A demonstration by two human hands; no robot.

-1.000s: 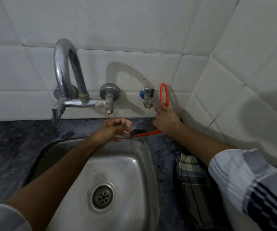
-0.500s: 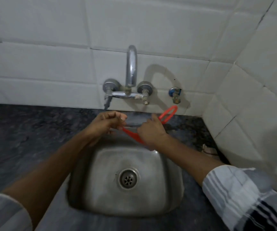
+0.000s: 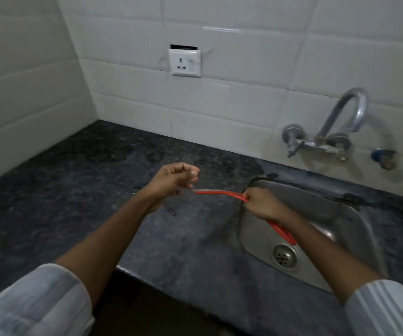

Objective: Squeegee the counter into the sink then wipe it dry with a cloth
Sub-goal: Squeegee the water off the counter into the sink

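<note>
A red-handled squeegee (image 3: 219, 192) hangs in the air over the left rim of the steel sink (image 3: 355, 229). My right hand (image 3: 262, 206) is shut on the middle of its handle, and the red loop end sticks out below my wrist toward the drain. My left hand (image 3: 175, 178) is curled near the blade end; whether its fingers touch the blade is unclear. The dark speckled counter (image 3: 74, 190) stretches left of the sink below both hands. No cloth is in view.
A chrome wall tap (image 3: 334, 132) and a small blue-handled valve (image 3: 382, 156) stand above the sink. A white wall socket (image 3: 185, 63) sits on the tiled back wall. A tiled side wall closes the counter's left end. The counter's front edge (image 3: 132, 270) runs between my forearms.
My view has swung left, from the sink to the counter's left stretch. Both hands have carried the squeegee leftward, from behind the sink to over its left rim.
</note>
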